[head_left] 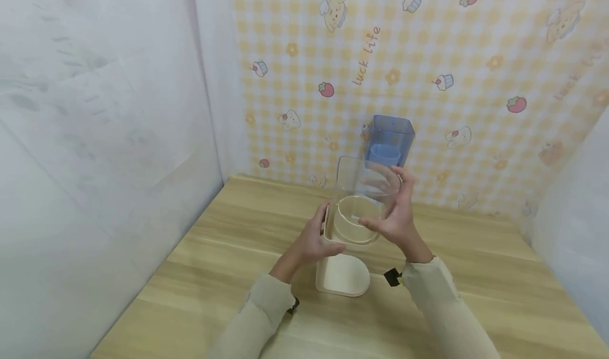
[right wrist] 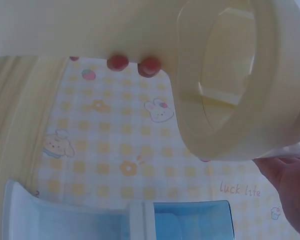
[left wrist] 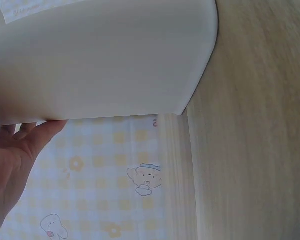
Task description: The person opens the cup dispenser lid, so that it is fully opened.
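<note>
A cream stand (head_left: 342,277) with a flat rounded base and a tall back rises from the table. Its back panel (left wrist: 115,60) fills much of the left wrist view. At its top is a clear plastic container (head_left: 349,174), with a round cream ring (head_left: 359,237) at the lower end. My left hand (head_left: 314,240) grips the left edge of the stand below the container, thumb in front and fingers behind. My right hand (head_left: 399,219) holds the clear container from the right, thumb near the ring and fingers around the far side. The ring's opening shows from below in the right wrist view.
Behind my hands stands a translucent blue container (head_left: 390,134), near the checked back wall (head_left: 309,57). Its lighter body (right wrist: 75,220) shows low in the right wrist view. The wooden table (head_left: 214,274) spreads around the stand, with white walls at both sides.
</note>
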Demonstrator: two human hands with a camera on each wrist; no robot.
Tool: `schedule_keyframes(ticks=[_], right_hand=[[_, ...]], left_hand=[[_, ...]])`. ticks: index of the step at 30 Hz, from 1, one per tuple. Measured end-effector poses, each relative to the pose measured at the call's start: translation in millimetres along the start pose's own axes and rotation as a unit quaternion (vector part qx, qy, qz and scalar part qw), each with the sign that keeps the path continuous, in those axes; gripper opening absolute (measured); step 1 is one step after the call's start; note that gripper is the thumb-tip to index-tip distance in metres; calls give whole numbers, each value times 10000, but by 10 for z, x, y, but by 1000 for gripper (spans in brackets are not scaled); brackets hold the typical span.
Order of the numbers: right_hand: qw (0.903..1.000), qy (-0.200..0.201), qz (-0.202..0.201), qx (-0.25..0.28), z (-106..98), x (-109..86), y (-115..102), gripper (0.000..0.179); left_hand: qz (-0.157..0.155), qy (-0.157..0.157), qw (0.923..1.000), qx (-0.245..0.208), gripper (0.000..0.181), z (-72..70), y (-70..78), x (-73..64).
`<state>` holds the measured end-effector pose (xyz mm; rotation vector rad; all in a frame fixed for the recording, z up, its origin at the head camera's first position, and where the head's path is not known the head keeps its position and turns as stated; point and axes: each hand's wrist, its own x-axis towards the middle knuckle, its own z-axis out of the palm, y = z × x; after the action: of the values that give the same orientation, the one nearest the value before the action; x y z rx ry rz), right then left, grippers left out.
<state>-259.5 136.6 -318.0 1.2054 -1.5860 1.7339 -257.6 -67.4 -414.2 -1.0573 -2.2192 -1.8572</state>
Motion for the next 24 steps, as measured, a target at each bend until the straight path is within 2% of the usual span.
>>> schedule_keyframes(ticks=[3,6,13,16,18,21,24], right_hand=[[9977,-270,365,-509,-65,-43,-48,102],[9945,-257,559,-846,-95,-38,-80,95],[9955,45,820,-467,-76,6,-90,98],[9954,210,897,-265,-59,10,-96,91],[9955,324,880,-144,-40,0,-104,86],[9969,415,649,-174,-11,2,-103,83],[9978,432,372,-329,-2,-12,-95,88]], left_hand=[[-54,-38,10000,-67,102,22,-20,-1],[-16,-22,9999,-113,100,21,-27,17],[206,-50,9997,-92,105,22,-67,41],[225,29,9997,-42,106,28,-83,37],[212,45,9998,-36,106,32,-98,28],[259,19,9997,9,107,10,-82,33],[328,-92,9994,-1,108,-14,102,19]])
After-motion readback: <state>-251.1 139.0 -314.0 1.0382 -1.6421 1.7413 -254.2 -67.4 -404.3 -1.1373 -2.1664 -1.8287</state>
